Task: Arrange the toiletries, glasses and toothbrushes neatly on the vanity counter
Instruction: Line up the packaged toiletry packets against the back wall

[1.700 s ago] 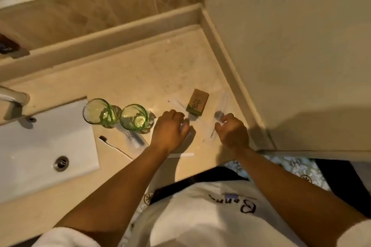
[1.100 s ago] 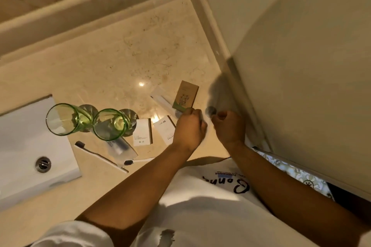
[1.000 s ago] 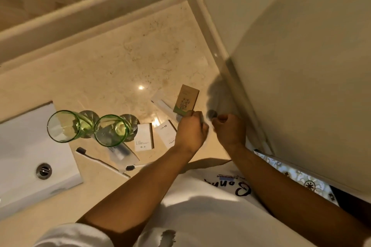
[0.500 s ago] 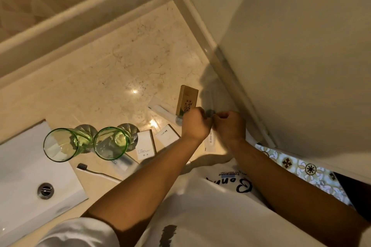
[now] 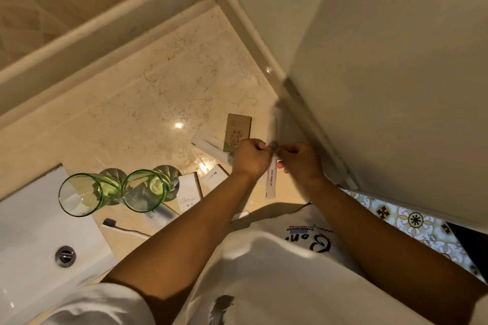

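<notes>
Both my hands meet over the right end of the marble vanity counter (image 5: pixel 148 103). My left hand (image 5: pixel 249 157) and my right hand (image 5: pixel 301 162) are closed on a long wrapped toothbrush (image 5: pixel 272 177) in a clear and white sleeve, held just above the counter. A brown card box (image 5: pixel 237 130) lies right behind my left hand, with another wrapped toothbrush (image 5: pixel 211 149) to its left. Two green glasses (image 5: pixel 87 194) (image 5: pixel 145 190) stand side by side near the sink. Two small white boxes (image 5: pixel 188 191) (image 5: pixel 214 178) lie between glasses and hands. A bare dark-bristled toothbrush (image 5: pixel 124 228) lies by the front edge.
The white sink basin (image 5: pixel 34 232) with its drain (image 5: pixel 65 256) takes up the lower left. A pale wall (image 5: pixel 383 74) closes the counter's right side, a raised ledge (image 5: pixel 100 42) its back. A clear sachet (image 5: pixel 158 212) lies under the right glass. Patterned floor tiles (image 5: pixel 412 221) show at right.
My left hand moved right from beside the glasses to meet my right hand at the wrapped toothbrush. Both hands now pinch it together. The view tilted and shifted.
</notes>
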### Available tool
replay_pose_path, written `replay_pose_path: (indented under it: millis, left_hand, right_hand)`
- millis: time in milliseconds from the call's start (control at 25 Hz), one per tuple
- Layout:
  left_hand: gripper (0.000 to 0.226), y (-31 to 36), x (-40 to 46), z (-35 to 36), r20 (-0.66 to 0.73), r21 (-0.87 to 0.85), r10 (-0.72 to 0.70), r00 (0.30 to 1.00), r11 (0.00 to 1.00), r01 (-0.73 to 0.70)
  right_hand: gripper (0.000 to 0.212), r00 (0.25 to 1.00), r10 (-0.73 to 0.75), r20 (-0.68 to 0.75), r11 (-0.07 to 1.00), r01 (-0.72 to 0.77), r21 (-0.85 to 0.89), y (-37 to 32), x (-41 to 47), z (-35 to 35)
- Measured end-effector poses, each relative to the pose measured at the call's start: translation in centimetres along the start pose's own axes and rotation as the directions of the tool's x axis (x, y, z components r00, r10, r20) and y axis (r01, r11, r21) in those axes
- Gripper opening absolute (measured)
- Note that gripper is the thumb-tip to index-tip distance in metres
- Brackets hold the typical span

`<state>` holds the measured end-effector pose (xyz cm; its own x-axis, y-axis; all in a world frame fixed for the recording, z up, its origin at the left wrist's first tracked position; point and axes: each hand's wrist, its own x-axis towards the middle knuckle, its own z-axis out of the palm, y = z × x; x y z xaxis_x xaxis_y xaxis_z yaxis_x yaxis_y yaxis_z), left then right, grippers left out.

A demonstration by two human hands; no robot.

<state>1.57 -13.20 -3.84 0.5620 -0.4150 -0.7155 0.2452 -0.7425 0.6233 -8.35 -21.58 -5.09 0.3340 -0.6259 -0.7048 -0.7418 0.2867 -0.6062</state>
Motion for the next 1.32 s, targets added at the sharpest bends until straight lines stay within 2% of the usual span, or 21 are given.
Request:
replay_pose_path:
  millis: [120, 320, 440, 600, 720, 840, 960, 1040, 1200, 1320]
  left_hand:
    - [0.025, 1.0, -0.1, -1.7, 0.002, -0.199, -0.027, 1.000, 0.980, 0.027]
    - [0.027, 2.9, 0.6, -6.0, -0.046, -0.455, -0.079, 0.996, 0.889, 0.049]
    - [0.020, 4.9, 2.8, -9.2, -0.137, -0.570, -0.089, 0.987, 0.822, -0.005]
    - [0.012, 7.5, 7.5, -13.4, -0.229, -0.523, -0.063, 0.971, 0.850, -0.068]
    - [0.018, 8.8, 11.2, -15.8, -0.193, -0.533, -0.067, 0.979, 0.845, -0.047]
    - [0.012, 10.0, 14.5, -17.1, -0.144, -0.540, -0.075, 0.987, 0.841, -0.015]
    - [0.002, 11.2, 16.8, -17.6, -0.117, -0.580, -0.071, 0.991, 0.815, -0.010]
    - [0.006, 12.1, 18.0, -17.6, -0.098, -0.593, -0.064, 0.993, 0.805, -0.007]
    - [0.016, 13.4, 19.9, -16.9, -0.074, -0.510, -0.012, 0.997, 0.860, -0.027]
    - [0.021, 13.6, 21.1, -16.8, -0.089, -0.352, 0.031, 0.996, 0.934, -0.061]
  right_hand:
    - [0.010, 0.999, -0.013, 0.045, 0.996, 0.009, 0.092, -1.3, 0.3, -0.1]
    - [0.008, 0.970, -0.151, 0.190, 0.988, 0.143, 0.053, -4.4, 0.6, 0.7]
    - [0.003, 0.949, -0.202, 0.244, 0.979, 0.200, 0.031, -8.2, 1.8, 2.0]
    - [0.010, 0.960, -0.208, 0.190, 0.978, 0.200, 0.056, -13.6, 4.3, 4.6]
    - [0.012, 0.976, -0.187, 0.115, 0.971, 0.166, 0.174, -16.3, 6.4, 6.7]
    - [0.016, 0.995, -0.082, 0.060, 0.947, 0.059, 0.316, -17.4, 8.6, 8.4]
    - [0.014, 0.995, 0.035, 0.089, 0.899, -0.070, 0.433, -17.1, 9.6, 9.3]
    - [0.010, 0.992, 0.088, 0.087, 0.835, -0.122, 0.537, -17.1, 10.2, 9.6]
    - [0.014, 0.984, 0.177, 0.026, 0.770, -0.155, 0.619, -17.3, 11.2, 10.0]
    - [0.015, 0.976, 0.216, -0.009, 0.740, -0.157, 0.654, -17.2, 11.7, 10.3]
